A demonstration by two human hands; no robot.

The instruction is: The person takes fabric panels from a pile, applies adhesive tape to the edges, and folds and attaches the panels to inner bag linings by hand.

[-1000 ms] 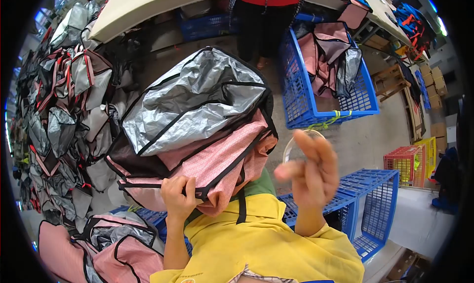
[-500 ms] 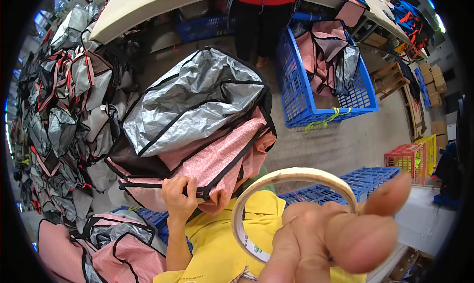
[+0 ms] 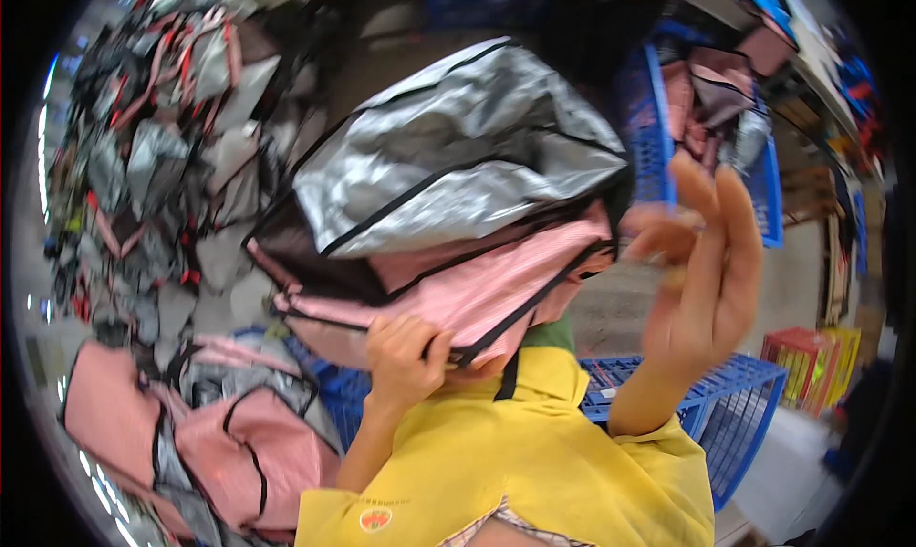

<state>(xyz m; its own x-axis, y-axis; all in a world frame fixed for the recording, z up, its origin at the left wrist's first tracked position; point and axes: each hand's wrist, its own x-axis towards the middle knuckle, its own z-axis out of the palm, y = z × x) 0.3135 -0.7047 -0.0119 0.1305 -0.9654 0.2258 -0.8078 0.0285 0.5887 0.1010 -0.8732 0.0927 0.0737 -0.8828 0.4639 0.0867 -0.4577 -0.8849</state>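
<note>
One large heap of grey, black and pink pieces (image 3: 162, 156) fills the left of the view. The yellow top (image 3: 553, 452) of the person spreads across the bottom. Upper right, a blue crate (image 3: 654, 117) holds pink and silver pieces; at lower right, beyond the right forearm, is another blue crate (image 3: 749, 423), with a red crate (image 3: 794, 361) and a yellow crate (image 3: 843, 361) farther right. The pink and silver bag (image 3: 458, 156) is in front of the person's chest, its crumpled silver side uppermost and its black-edged pink side nearer the body. The left hand (image 3: 405, 356) has its grip closed on the pink lower edge, fingers curled. The right hand (image 3: 701, 270) is raised beside the bag, apart from it, fingers extended; blur hides whether its grip pinches anything
</note>
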